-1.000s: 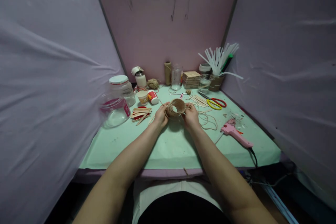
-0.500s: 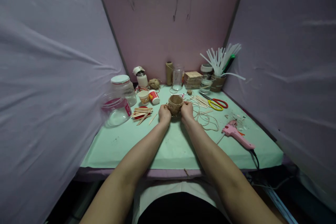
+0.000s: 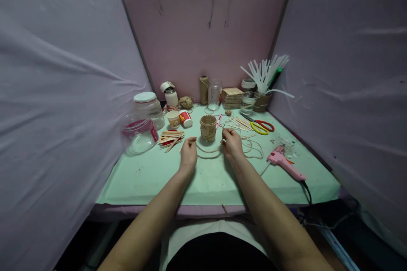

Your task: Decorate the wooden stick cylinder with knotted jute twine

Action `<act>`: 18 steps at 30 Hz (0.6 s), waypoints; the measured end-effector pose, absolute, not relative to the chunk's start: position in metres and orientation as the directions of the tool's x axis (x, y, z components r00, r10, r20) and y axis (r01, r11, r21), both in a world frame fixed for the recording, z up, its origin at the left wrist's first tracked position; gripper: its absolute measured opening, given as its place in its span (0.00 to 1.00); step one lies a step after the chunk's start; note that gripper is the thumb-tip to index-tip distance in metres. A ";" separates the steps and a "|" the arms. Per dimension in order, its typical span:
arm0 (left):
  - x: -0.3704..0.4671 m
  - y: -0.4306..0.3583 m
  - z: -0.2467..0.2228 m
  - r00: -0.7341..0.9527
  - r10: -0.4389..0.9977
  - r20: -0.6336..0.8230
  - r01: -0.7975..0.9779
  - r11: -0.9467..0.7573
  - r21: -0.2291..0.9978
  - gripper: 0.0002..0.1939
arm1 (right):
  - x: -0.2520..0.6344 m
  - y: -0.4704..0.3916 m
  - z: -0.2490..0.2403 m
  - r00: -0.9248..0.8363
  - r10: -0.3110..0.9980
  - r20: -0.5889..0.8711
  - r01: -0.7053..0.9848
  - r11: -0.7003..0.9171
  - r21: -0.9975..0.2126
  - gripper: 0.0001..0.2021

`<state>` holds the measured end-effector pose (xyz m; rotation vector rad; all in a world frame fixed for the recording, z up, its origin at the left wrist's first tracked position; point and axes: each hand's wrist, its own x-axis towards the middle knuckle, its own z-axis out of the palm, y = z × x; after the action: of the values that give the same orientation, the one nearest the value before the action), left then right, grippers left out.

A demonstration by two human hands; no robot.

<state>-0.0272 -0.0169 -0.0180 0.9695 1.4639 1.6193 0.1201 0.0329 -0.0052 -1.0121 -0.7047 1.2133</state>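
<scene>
A small brown cup with a braided twine rim stands upright on the table, just beyond my hands. In front of it a length of jute twine hangs in a loose curve from one hand to the other. My left hand is closed on one part of the twine, to the left of the cup. My right hand pinches the twine on the other side. More loose twine lies in loops on the table right of my right hand.
A pink glue gun and scissors lie at the right. Craft sticks are piled left, beside glass jars. Paper cups, a twine ball, a stack of square wooden pieces and glue sticks stand farther back.
Both hands have let go of the cup, which now stands on the table. They have come nearer and apart, and now hold a length of twine between them.
</scene>
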 end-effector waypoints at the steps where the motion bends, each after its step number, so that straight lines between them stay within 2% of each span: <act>1: -0.026 -0.026 -0.014 -0.458 0.876 0.151 0.116 -0.110 0.987 0.17 | 0.119 0.028 -0.005 0.197 0.979 -0.054 -0.444 0.040 -0.895 0.10; 4: -0.018 -0.044 0.005 -0.428 0.805 0.411 0.384 -0.250 0.889 0.28 | 0.116 0.020 -0.004 0.094 0.996 0.011 -0.474 0.054 -0.879 0.13; 6: -0.010 -0.043 0.014 -0.386 0.802 0.455 0.379 -0.312 0.871 0.26 | 0.115 0.018 -0.005 0.058 0.997 0.041 -0.468 0.064 -0.882 0.14; 8: -0.002 -0.033 0.018 -0.301 0.884 0.359 0.230 -0.298 0.927 0.18 | 0.114 0.018 -0.005 0.047 0.997 0.061 -0.452 0.076 -0.889 0.14; 10: 0.006 -0.019 0.016 -0.211 0.972 0.107 -0.040 -0.118 0.992 0.09 | 0.114 0.017 -0.005 0.048 0.996 0.069 -0.438 0.083 -0.895 0.15; 11: 0.009 -0.013 0.015 -0.149 0.988 -0.039 -0.167 0.014 0.986 0.07 | 0.114 0.017 -0.005 0.041 0.997 0.064 -0.439 0.076 -0.895 0.15; 12: 0.012 -0.009 0.013 -0.088 0.989 -0.120 -0.285 0.091 0.954 0.07 | 0.113 0.016 -0.005 0.024 0.998 0.050 -0.447 0.056 -0.893 0.15; 15: 0.014 -0.004 0.010 0.080 0.980 -0.181 -0.509 0.196 0.838 0.08 | 0.113 0.014 -0.004 -0.088 0.996 -0.025 -0.495 -0.066 -0.866 0.17; 18: 0.010 -0.008 0.010 0.154 0.974 -0.164 -0.589 0.224 0.776 0.06 | 0.113 0.014 -0.004 -0.193 0.979 -0.060 -0.520 -0.154 -0.840 0.18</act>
<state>0.0105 -0.0077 0.0096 0.6306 0.7549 1.2331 0.1127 0.0141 -0.0040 -0.7704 -0.8386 1.6286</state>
